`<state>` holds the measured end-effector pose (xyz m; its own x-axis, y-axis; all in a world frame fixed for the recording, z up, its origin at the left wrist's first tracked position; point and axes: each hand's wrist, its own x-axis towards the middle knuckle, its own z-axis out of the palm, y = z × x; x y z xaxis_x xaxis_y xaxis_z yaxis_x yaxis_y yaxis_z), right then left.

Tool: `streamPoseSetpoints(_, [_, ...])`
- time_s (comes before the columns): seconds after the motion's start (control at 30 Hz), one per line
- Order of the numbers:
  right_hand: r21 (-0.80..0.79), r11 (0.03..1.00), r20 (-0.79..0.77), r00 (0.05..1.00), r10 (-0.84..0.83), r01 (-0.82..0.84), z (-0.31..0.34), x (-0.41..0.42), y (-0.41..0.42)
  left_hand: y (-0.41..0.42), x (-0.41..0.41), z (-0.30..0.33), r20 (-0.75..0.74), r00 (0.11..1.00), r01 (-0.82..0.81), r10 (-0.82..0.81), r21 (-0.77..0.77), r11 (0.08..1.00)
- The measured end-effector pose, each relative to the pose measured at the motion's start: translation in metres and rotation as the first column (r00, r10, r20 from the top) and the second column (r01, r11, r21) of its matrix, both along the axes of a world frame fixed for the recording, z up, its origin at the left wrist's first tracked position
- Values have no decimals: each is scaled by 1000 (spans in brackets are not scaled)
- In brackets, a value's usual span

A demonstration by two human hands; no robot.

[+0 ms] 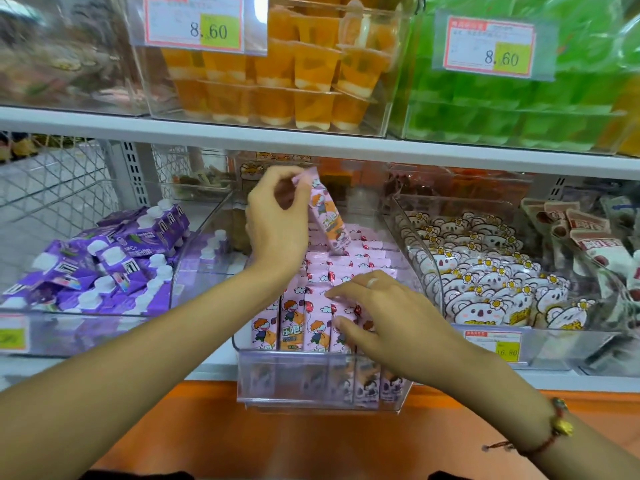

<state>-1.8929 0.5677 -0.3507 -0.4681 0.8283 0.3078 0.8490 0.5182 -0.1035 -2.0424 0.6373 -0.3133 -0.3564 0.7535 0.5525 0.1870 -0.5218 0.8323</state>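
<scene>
- Left hand [277,220] raised over the middle bin, thumb and fingertips pinching the top edge of one pink printed plastic snack packet with a cartoon child [328,216].
- The packet hangs tilted, lower end just above the back rows, roughly touching them.
- Right hand [388,317] lies on the packed rows of matching pink packets [294,320], fingers spread and fairly straight, nothing gripped. Fingertips press the packet tops at front right.
- Silver ring [372,282] on one right finger; red cord bracelet with gold charm [558,427] on the right wrist.
- Rows stand upright in a clear rectangular plastic bin [277,382] on the lower white metal shelf [214,367]. The bin front sticks out past the shelf edge.
- Left neighbour bin: purple drink pouches with white caps [104,265].
- Right neighbour bin: white bear-face packets with yellow flowers [485,282].
- Upper shelf: clear box of orange jelly cups [294,71], and beside it a box of green jelly cups [519,105].
- Each box carries a red-bordered 8.60 price tag [194,24].
</scene>
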Motion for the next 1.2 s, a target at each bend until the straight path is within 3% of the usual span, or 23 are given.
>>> streamPoseSetpoints(0.1, [42, 997, -209, 976, -59, 69, 5, -5, -1, -28, -10, 1, 156, 987, 36, -47, 71, 997])
streamPoseSetpoints(0.2, [92, 982, -503, 859, -99, 167, 11, -8, -2, -54, -20, -4, 128, 983, 125, -130, 46, 991])
streamPoseSetpoints(0.27, [-11, 996, -629, 773, -78, 92, 15, -11, -2, -65, -24, -7, 109, 978, 177, -176, -3, 984])
streamPoseSetpoints(0.4, [-231, 963, -753, 653, -84, -142, 17, -18, -1, -70, -25, -12, 121, 943, 322, -310, -99, 942])
streamPoseSetpoints(0.53, [-428, 879, -850, 424, -313, -209, 13, -22, 2, -65, -26, -20, 30, 928, 371, -371, -140, 918])
streamPoseSetpoints(0.8, [-501, 814, -865, 162, -474, -294, 12, -28, 3, -60, -22, -35, -196, 900, 353, -389, -193, 915])
streamPoseSetpoints(0.97, [-509, 826, -861, 155, -485, -240, 12, -26, 3, -58, -22, -38, -352, 837, 343, -418, -257, 903])
streamPoseSetpoints(1.1, [-445, 838, -895, 124, -428, -316, 15, -20, 6, -55, -26, -35, -294, 872, 337, -392, -223, 915])
streamPoseSetpoints(1.2, [-415, 845, -909, 201, -366, -337, 19, -16, 8, -55, -25, -38, -288, 834, 406, -470, -256, 877])
